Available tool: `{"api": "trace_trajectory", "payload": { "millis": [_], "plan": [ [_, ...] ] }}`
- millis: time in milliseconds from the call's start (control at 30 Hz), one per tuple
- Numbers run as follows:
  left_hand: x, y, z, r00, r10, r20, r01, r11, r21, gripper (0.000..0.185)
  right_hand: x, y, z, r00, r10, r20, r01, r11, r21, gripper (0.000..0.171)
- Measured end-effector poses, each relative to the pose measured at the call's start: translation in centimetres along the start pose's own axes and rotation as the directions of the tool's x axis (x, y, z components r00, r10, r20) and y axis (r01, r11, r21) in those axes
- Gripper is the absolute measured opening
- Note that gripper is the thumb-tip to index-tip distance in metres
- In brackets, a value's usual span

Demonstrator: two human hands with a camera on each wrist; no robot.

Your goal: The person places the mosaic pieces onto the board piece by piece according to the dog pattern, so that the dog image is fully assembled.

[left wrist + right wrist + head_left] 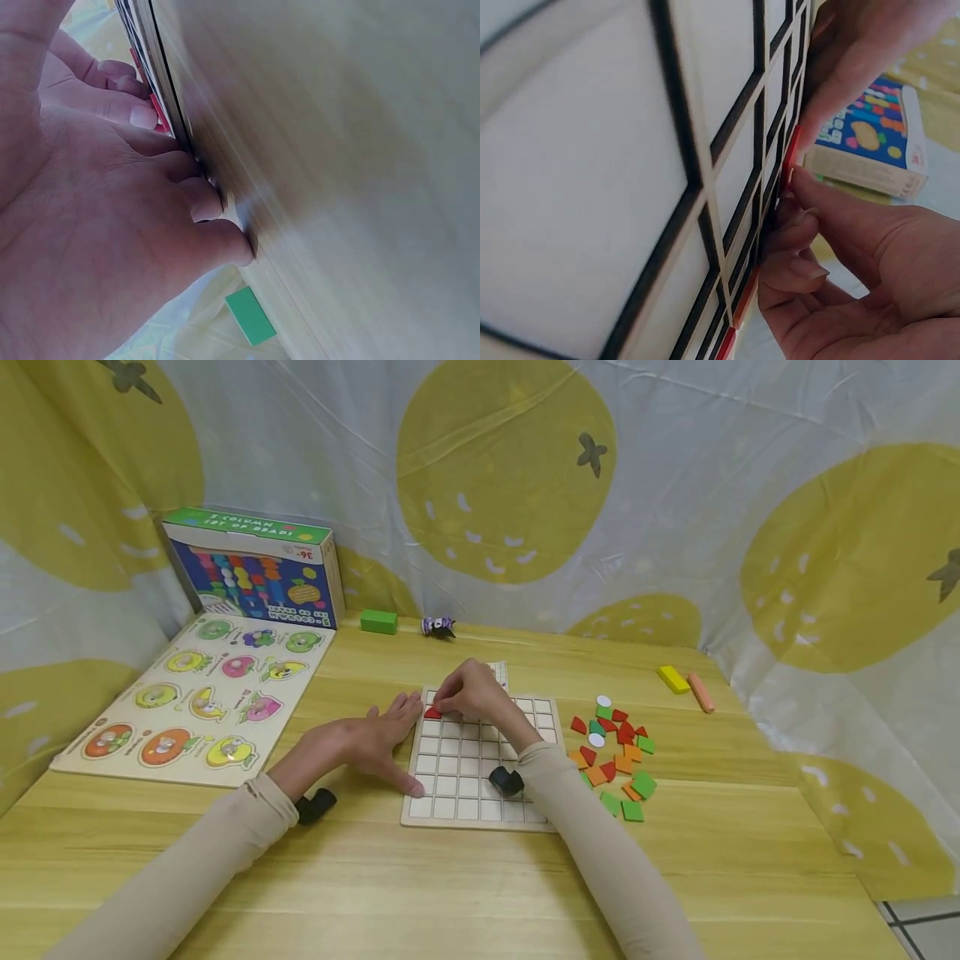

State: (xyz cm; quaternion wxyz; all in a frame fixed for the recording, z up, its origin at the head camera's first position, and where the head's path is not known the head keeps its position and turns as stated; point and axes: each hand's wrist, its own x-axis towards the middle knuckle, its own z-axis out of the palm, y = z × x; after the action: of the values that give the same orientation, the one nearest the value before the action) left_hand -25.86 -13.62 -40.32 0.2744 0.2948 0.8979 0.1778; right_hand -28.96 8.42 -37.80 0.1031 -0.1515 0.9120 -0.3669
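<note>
— What are your hands on?

— My right hand (468, 693) sits near the middle of the frame, fingers curled, pinching a red piece (432, 713) down into a cell at the upper left corner of the grid board (480, 793). My left hand (378, 739) lies flat and relaxed just left of it, fingers straight, fingertips against the board's left edge and close to the red piece.

— And around the board?

— To its right, a loose heap of coloured pieces (615, 756): red, orange, green, two white discs. Further right, near the table's far edge, a yellow block (672, 679) beside a pink stick (702, 692). Above the board, a green block (378, 622) and a small purple-and-white toy (438, 627).

— Any writing?

— On the left lies a fruit peg puzzle (198, 697); behind it, upper left, stands a blue toy box (255, 568) with a green top. Its print is upside down to me; I can make out "36+" in a small badge, the rest is too small to read.
</note>
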Motion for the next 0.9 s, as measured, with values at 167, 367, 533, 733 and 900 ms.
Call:
{"api": "trace_trajectory", "payload": {
  "millis": [167, 367, 533, 733, 900],
  "plan": [
    [-0.1, 0.2, -0.1, 1.000, 0.010, 0.008, -0.010, 1.000, -0.016, 0.151, 0.0, 0.0, 0.1, 1.000, -0.022, -0.006, 0.022, 0.999, -0.023, 0.004],
    [-0.5, 0.6, -0.4, 1.000, 0.015, 0.012, -0.015, 1.000, -0.018, 0.150, -0.3, -0.2, -0.1, 0.999, -0.040, -0.006, 0.040, 0.999, -0.026, 0.005],
    [-0.6, 0.7, -0.4, 1.000, 0.014, 0.016, -0.014, 1.000, -0.016, 0.151, -1.3, 0.0, -1.8, 0.993, -0.120, -0.007, 0.120, 0.993, -0.023, 0.009],
    [-0.2, 0.1, -0.1, 1.000, 0.030, 0.007, -0.030, 0.999, -0.017, 0.149, -4.2, 1.3, -5.7, 0.981, -0.193, -0.002, 0.193, 0.980, 0.039, 0.016],
    [0.6, -0.6, 0.3, 1.000, -0.006, -0.006, 0.006, 1.000, 0.026, 0.153, -7.5, 3.3, -9.0, 0.982, -0.189, -0.015, 0.189, 0.981, 0.033, 0.022]
  ]
}}
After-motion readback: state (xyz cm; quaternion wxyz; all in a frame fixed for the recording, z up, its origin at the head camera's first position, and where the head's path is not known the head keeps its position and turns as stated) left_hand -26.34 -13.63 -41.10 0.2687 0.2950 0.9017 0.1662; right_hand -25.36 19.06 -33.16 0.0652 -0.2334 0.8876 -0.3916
